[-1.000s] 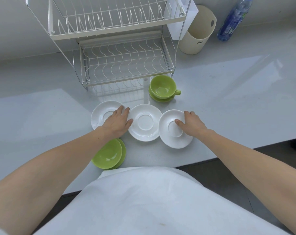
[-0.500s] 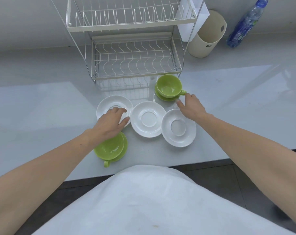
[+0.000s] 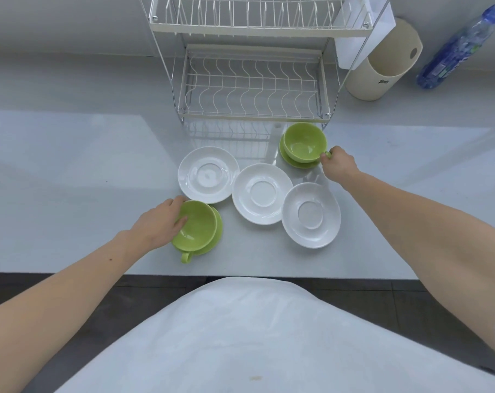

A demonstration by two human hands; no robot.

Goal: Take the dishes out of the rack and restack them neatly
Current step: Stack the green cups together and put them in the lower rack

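Observation:
Three white saucers lie in a row on the counter: left (image 3: 208,175), middle (image 3: 261,193), right (image 3: 311,214). A green cup (image 3: 196,226) sits on a green saucer (image 3: 217,228) near the front edge; my left hand (image 3: 158,224) grips its rim, thumb inside. A second green cup (image 3: 304,142) stands on its green saucer (image 3: 294,163) just before the rack; my right hand (image 3: 338,165) pinches its handle. The white wire dish rack (image 3: 253,89) behind holds no dishes on either tier.
A beige cylindrical holder (image 3: 382,63) and a white caddy (image 3: 362,32) stand at the rack's right side. A blue water bottle (image 3: 461,49) lies at the far right. The counter's front edge runs just below the near green cup.
My left hand left the left white saucer and came back to grip the near green cup. My right hand left the right saucer and reached to the far cup's handle.

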